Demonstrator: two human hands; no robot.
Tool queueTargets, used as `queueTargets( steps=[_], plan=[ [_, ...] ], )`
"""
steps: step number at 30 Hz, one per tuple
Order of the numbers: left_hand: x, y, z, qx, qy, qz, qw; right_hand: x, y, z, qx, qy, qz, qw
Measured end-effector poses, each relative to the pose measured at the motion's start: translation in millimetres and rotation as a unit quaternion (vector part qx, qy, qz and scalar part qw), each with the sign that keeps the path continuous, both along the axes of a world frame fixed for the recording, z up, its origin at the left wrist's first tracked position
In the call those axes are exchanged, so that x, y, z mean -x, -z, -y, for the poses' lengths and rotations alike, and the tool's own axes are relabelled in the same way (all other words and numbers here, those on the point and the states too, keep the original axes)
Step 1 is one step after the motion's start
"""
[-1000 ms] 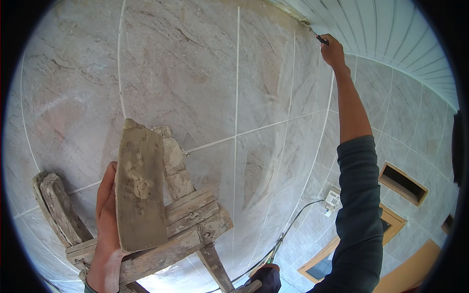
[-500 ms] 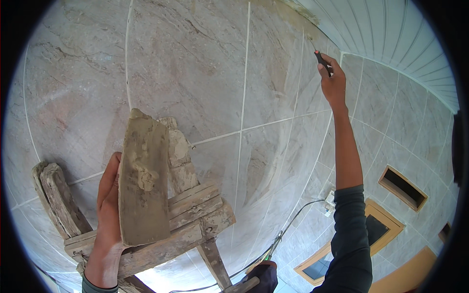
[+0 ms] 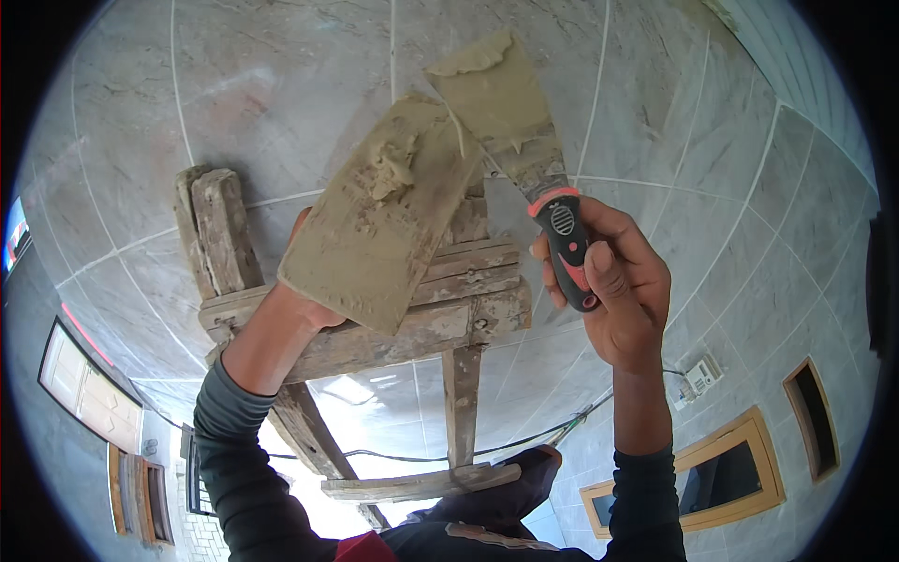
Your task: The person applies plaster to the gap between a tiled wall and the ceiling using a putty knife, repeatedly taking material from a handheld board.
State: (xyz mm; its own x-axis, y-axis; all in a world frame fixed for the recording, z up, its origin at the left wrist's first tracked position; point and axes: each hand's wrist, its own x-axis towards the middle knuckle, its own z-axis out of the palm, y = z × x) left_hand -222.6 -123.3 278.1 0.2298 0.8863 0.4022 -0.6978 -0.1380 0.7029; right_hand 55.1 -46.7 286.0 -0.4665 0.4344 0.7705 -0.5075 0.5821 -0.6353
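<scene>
My left hand [image 3: 312,307] grips a flat board [image 3: 361,258] coated in beige paste, with a lump [image 3: 391,170] near its top; the board hides most of my fingers. My right hand [image 3: 623,290] is closed round the black-and-red handle of a putty knife [image 3: 569,245]. Its wide blade [image 3: 492,94] carries beige paste and lies against or just beside the board's upper right edge. Behind the board is a rough, paste-stained wooden ladder [image 3: 379,347].
Marbled tile wall [image 3: 655,112] fills the view, meeting a white panelled ceiling [image 3: 810,103] at upper right. A socket box [image 3: 702,373], a cable [image 3: 393,453], wooden-framed openings [image 3: 811,417] and a door [image 3: 89,384] surround me. My legs [image 3: 515,482] show below the ladder's lower rung [image 3: 417,487].
My right hand came down from the wall's top edge, bringing the putty knife to the board. The board tilted rightward and the view shifted, showing more at lower left.
</scene>
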Motion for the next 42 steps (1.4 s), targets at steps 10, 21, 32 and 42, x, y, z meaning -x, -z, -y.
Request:
queueTargets(
  steps=[10,21,32,42],
  plan=[
    [-3,4,-8,0.016,0.183,0.121,0.976,32,23,28,0.08,-0.048,0.042,0.995],
    [0,-4,-1,-0.028,0.139,0.128,0.982,4,24,48,-0.048,0.219,0.036,0.974],
    [0,-2,1,-0.009,0.146,0.139,0.979,28,24,44,-0.389,0.437,0.047,0.809],
    [-3,5,8,-0.168,-0.088,0.056,0.98,-27,35,88,-0.103,0.272,0.048,0.956]
  ],
)
